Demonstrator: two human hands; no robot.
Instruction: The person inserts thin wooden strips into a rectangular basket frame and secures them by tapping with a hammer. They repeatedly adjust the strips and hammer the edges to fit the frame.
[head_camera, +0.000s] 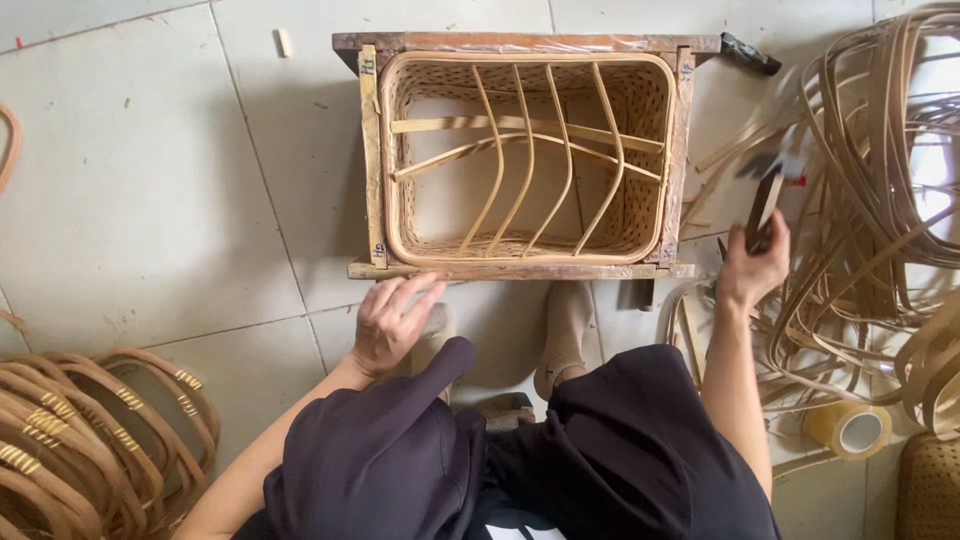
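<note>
Woven basket sits inside a wooden frame on the tiled floor, straight ahead of the knees. Left hand: fingers loosely spread, tips touching the frame's near rail. Right hand: closed around a hammer, head blurred. Tape roll, yellowish, lies lower right beside rattan strips.

A woven basket sits inside a wooden frame on the tiled floor. Bent rattan hoops lie at lower left, loose rattan strips to the right, and a tape roll lies before them.
</note>
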